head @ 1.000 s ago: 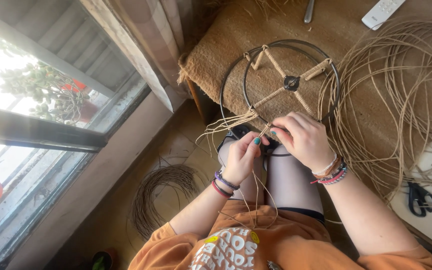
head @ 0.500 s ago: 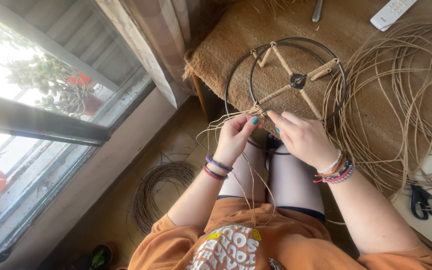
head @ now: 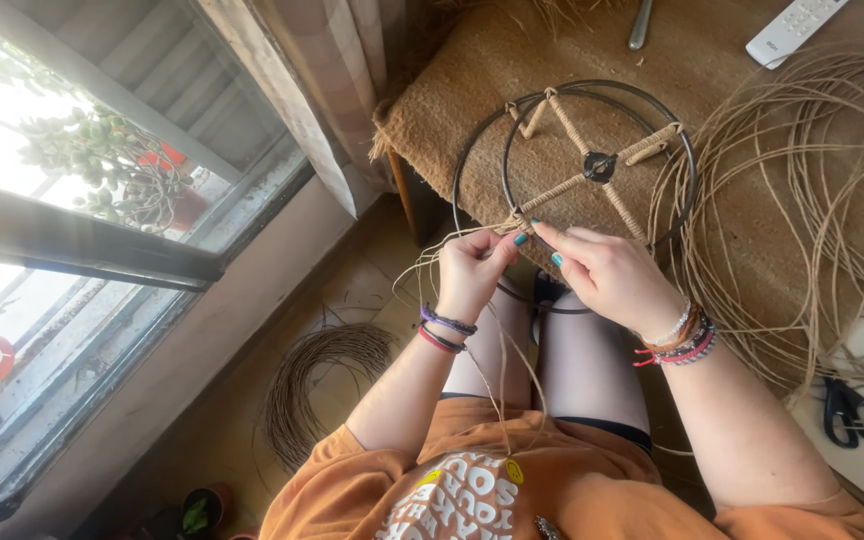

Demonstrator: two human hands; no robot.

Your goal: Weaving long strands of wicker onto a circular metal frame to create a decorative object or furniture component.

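- The left hand [head: 474,268] sat at centre frame, fingers closed in a pinch on thin cane strands [head: 472,235] at the lower left rim of a round metal frame [head: 574,190].
- The right hand [head: 607,275] lay just beside it, touching the same spot; thumb and forefinger were closed on the strands at the frame's rim.
- The frame, two dark rings with spokes wrapped in pale cane meeting at a dark hub [head: 599,165], rested partly on a woven mat [head: 472,90] in the upper centre and partly over the person's knees.
- Loose strands trailed from the pinch point down across the lap towards the bottom of the frame.
- A large loose coil of cane [head: 802,200] lay at the right, touching the frame's right edge.
- A smaller dark coil [head: 317,385] lay on the floor, lower left of centre.
- Black scissors [head: 849,410] lay at the lower right; a white remote [head: 794,28] at the top right.
- Both wrists carried bracelets.
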